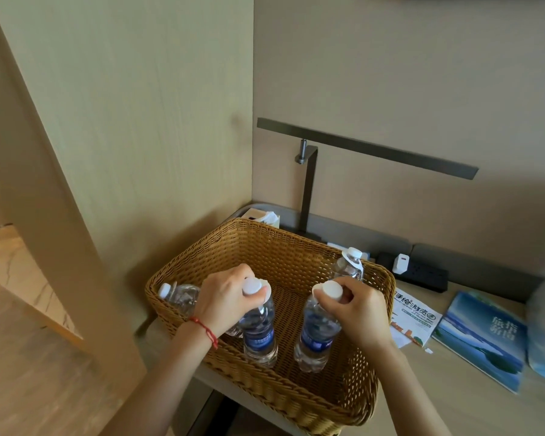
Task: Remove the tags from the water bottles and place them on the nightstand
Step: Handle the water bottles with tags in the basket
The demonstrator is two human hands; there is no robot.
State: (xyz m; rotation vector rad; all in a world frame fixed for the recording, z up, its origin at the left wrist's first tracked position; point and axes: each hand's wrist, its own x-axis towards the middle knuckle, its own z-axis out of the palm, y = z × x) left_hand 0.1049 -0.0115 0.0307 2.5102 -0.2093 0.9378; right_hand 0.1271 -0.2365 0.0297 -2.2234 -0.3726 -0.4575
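In the wicker basket [296, 388] right up front, both hands are working at once. The left hand [224, 300] is gripping the neck of one upright water bottle [260, 332], and the right hand [356, 306] is gripping the neck of a second upright bottle [317, 335], probably to steady them while the white neck tags come off. A third bottle [178, 294] is lying on its side by the left wall, and a fourth bottle [348, 265], tag on, is standing at the far right corner. So four bottles, none out on the nightstand [453, 398] yet, I'd say. Two brochures [417, 313] are lying beside the basket, with a power strip [422, 272] and a desk lamp [309, 190] behind.
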